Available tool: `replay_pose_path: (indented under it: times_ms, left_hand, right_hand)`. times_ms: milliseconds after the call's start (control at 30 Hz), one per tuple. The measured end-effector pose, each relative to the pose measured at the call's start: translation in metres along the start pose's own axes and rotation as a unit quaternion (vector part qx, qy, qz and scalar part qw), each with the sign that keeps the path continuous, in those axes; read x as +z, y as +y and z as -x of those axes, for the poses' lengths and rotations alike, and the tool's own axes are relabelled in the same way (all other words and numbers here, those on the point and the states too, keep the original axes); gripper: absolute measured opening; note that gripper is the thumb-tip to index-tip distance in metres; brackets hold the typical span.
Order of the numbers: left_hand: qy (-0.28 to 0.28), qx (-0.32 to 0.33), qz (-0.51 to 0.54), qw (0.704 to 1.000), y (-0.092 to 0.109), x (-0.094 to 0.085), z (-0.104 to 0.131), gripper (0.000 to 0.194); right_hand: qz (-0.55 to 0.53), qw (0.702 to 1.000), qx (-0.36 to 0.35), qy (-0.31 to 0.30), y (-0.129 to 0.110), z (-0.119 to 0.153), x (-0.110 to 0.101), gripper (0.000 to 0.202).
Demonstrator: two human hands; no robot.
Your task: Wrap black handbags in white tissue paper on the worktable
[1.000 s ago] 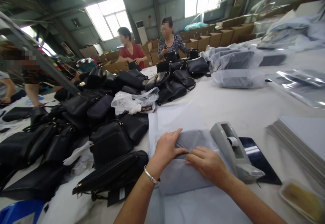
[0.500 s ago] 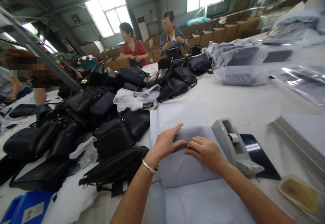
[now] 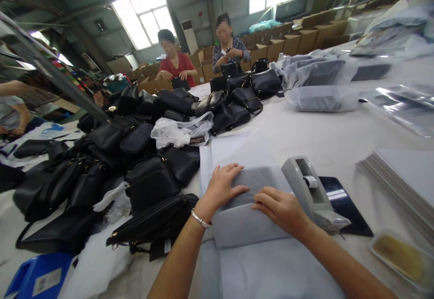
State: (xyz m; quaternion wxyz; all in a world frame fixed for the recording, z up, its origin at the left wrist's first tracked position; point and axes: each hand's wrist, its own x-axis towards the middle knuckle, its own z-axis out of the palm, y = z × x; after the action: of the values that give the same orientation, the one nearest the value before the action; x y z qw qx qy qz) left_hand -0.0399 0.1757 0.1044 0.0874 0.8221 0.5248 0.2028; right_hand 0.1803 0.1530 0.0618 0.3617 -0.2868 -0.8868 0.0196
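Left hand (image 3: 224, 188), fingers slightly spread, and right hand (image 3: 276, 206), fingers curled together, press a paper-wrapped bundle (image 3: 251, 224) on a white table (image 3: 305, 138) — between black bags (image 3: 152, 181) and a tape dispenser (image 3: 307, 188).

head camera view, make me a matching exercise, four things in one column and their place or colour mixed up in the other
Things
1. tape dispenser
2. bracelet
3. container with a white label
4. paper-wrapped bundle

Places and colours
A. blue, in the near left corner
B. under the left hand
C. grey, near the right hand
D. around the left wrist

Right pairs: 1-C, 2-D, 3-A, 4-B
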Motion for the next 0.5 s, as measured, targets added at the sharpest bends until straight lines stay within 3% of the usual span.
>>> replay_pose_path:
  times_ms: [200, 367, 500]
  left_hand:
    - [-0.014, 0.038, -0.087, 0.995, 0.017, 0.003, 0.01, 0.073]
    - [-0.005, 0.099, -0.123, 0.987, 0.038, 0.009, 0.028, 0.06]
    - [-0.059, 0.125, -0.101, 0.985, 0.052, 0.02, 0.051, 0.058]
  right_hand:
    - [-0.067, 0.995, 0.013, -0.076, -0.026, 0.024, -0.029, 0.02]
    - [-0.052, 0.986, 0.016, -0.157, -0.049, 0.047, -0.045, 0.02]
    - [-0.022, 0.977, 0.013, -0.214, -0.066, 0.063, -0.05, 0.003]
